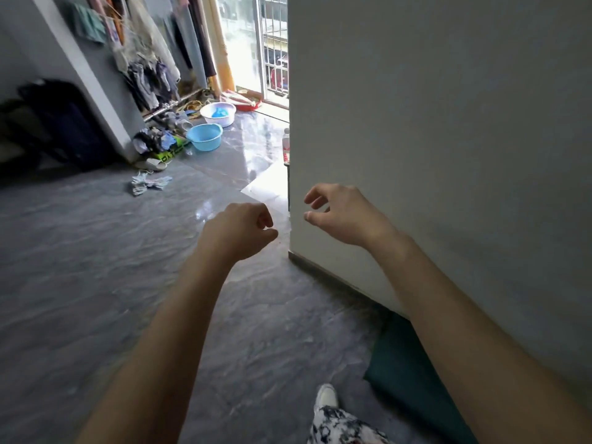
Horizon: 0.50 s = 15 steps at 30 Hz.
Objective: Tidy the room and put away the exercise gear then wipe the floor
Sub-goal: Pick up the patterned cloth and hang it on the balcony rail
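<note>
Floor (96,267) glossy grey (basins (205,137) near window (253,43)).

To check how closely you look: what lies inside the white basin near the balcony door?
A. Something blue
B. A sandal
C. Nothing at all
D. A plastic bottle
A: the white basin holds a blue thing; what it is cannot be told, and the light blue basin stands nearer on the floor.
</note>
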Each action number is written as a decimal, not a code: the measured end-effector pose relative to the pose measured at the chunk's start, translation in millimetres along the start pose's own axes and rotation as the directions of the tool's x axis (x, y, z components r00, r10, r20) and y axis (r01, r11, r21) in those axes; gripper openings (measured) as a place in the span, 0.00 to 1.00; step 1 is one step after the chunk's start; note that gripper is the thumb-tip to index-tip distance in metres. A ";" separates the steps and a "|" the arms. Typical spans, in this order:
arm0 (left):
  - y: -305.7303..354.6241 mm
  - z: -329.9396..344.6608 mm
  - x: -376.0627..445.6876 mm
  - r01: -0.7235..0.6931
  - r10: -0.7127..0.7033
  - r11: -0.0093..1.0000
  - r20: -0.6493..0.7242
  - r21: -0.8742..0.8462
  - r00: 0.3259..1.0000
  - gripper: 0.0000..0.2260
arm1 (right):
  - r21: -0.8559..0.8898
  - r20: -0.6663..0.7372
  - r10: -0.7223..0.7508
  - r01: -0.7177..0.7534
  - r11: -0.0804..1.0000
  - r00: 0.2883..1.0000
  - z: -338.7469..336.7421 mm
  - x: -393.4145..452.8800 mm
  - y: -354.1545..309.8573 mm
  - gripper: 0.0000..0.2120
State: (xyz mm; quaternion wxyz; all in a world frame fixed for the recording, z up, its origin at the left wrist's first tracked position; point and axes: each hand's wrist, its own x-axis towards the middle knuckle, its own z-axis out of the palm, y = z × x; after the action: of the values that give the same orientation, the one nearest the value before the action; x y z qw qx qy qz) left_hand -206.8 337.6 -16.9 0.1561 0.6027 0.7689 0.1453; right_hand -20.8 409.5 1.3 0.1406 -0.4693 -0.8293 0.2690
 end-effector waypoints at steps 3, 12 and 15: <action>-30.8 -18.6 8.7 0.051 -0.051 0.998 -0.006 -0.045 0.999 0.09 | -0.004 0.043 -0.053 0.053 0.999 0.998 21.3 38.0 -26.6 0.13; -136.4 -83.0 91.4 0.205 -0.207 0.978 -0.038 -0.035 0.978 0.07 | 0.013 0.185 -0.194 0.195 0.981 0.964 58.9 195.4 -98.2 0.13; -169.7 -107.3 127.2 0.251 -0.252 0.967 -0.030 -0.041 0.967 0.07 | 0.050 0.219 -0.234 0.229 0.972 0.947 69.1 251.0 -120.8 0.12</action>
State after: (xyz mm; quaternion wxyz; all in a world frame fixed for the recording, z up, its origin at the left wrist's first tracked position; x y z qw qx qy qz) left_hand -429.5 418.2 2.6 0.1708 0.4946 0.8391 0.1490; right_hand -269.8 552.1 9.9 0.0829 -0.3338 -0.8858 0.3116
